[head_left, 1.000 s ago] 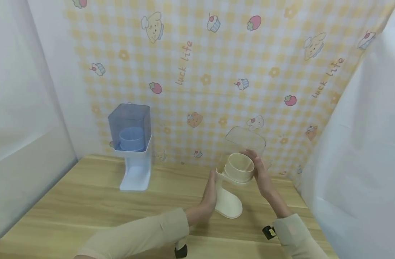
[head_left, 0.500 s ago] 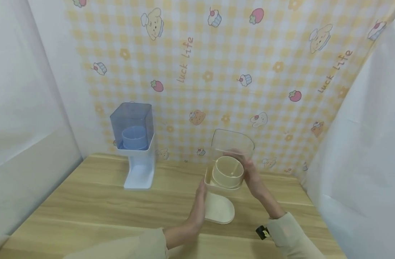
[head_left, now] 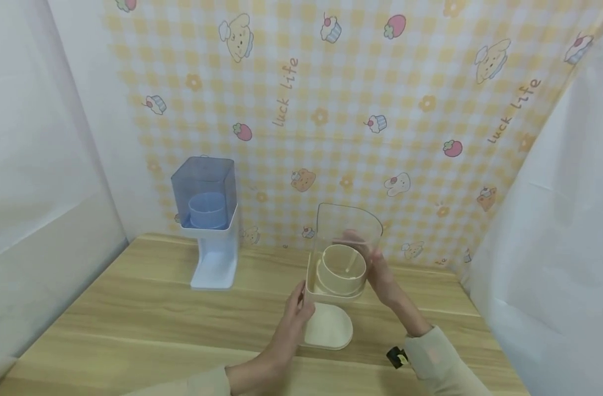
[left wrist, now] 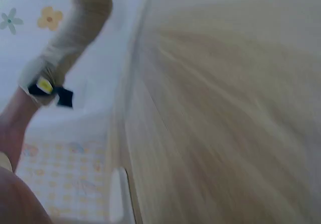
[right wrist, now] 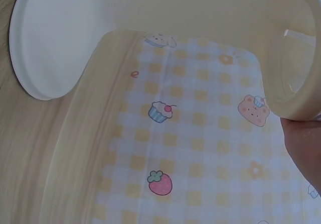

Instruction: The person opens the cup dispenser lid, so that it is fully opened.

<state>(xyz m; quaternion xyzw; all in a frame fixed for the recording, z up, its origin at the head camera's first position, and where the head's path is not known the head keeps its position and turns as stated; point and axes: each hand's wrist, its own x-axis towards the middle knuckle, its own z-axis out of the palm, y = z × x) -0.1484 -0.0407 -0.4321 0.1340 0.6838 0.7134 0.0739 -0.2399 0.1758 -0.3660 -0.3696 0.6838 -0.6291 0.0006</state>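
In the head view a cream dispenser [head_left: 328, 327] stands upright on an oval foot, its clear cover [head_left: 350, 220] around a round cream cup [head_left: 343, 269]. My left hand [head_left: 286, 330] holds its left side below the cover, thumb in front. My right hand [head_left: 380, 275] grips the right side, with fingers behind the clear cover, seen through it. The right wrist view shows the foot [right wrist: 50, 43] and part of my right hand [right wrist: 306, 148] at the upper body. A sliver of the foot [left wrist: 120, 199] appears in the left wrist view.
A second dispenser, white with a blue-tinted cover [head_left: 204, 176], stands at the back left of the wood-grain table [head_left: 158, 319]. Behind is a yellow checked cloth [head_left: 261, 154]; white sheets [head_left: 553, 264] hang at both sides.
The cream dispenser has come left and nearer to me, turning to face front, with both hands on it. My left thumb has come round to its front. The blue-tinted dispenser stays in place.
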